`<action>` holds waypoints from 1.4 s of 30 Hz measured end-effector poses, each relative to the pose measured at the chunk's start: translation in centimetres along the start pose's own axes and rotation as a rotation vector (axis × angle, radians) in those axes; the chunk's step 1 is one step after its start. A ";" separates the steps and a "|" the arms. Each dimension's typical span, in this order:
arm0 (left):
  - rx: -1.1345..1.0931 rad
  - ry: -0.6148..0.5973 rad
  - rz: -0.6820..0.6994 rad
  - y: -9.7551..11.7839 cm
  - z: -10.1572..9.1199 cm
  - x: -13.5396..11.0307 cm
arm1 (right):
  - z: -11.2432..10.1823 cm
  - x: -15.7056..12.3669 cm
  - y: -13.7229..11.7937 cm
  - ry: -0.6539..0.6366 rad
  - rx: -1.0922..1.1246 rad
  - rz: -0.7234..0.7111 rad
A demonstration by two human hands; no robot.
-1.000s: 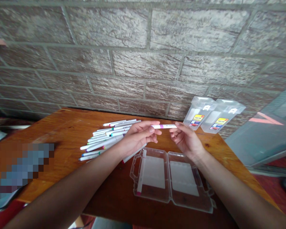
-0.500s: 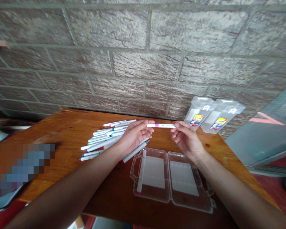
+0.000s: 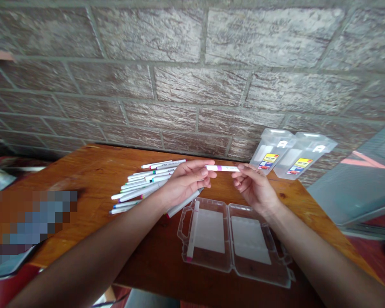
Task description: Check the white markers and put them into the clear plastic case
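A white marker (image 3: 224, 168) with a purple band is held level above the table. Its left end is pinched by my left hand (image 3: 186, 179), while the thumb and fingers of my right hand (image 3: 258, 185) grip the other end. Below them lies a clear plastic case (image 3: 229, 244), opened flat with both halves facing up. One white marker (image 3: 193, 233) with a pink end lies along the left side of that case. Several loose markers (image 3: 136, 192) with differently coloured ends are piled beside and partly behind my left hand.
Two translucent plastic containers (image 3: 271, 147) with yellow labels stand upright at the table's back right, by the brick wall (image 3: 176, 117). The wooden table (image 3: 80, 184) has its front edge near me. A blurred-out patch (image 3: 28, 226) covers something at the left.
My left hand's grip on the marker's left end has shifted slightly, with its thumb now lower beside the marker. The whole view has moved a little; both hands remain at the marker.
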State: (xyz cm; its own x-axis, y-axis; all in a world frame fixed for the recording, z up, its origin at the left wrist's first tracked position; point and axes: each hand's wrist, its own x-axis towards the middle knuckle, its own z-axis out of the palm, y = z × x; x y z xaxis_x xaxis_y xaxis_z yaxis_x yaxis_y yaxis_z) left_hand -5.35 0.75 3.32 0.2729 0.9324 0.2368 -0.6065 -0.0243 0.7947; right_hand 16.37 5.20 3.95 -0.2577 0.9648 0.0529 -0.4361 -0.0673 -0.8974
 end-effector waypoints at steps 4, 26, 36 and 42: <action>-0.005 0.017 -0.011 -0.1 0.0 0.1 | 0.0 -0.1 -0.2 0.021 -0.026 -0.007; -0.056 -0.047 -0.086 -0.2 -0.8 0.8 | 1.4 -0.2 -0.8 0.318 -0.183 0.140; 0.022 -0.008 -0.030 -0.2 0.0 0.1 | 0.3 -0.2 -0.1 0.080 -0.035 0.065; 0.033 0.000 -0.014 -0.5 -0.2 0.1 | 0.0 0.0 0.3 -0.030 0.020 0.030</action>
State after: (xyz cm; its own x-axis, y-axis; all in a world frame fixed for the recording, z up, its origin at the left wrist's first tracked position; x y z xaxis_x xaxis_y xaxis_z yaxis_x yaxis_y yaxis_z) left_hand -5.20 0.90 2.81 0.2806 0.9329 0.2257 -0.5780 -0.0235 0.8157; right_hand 16.27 5.20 3.69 -0.2970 0.9541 0.0393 -0.4445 -0.1017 -0.8900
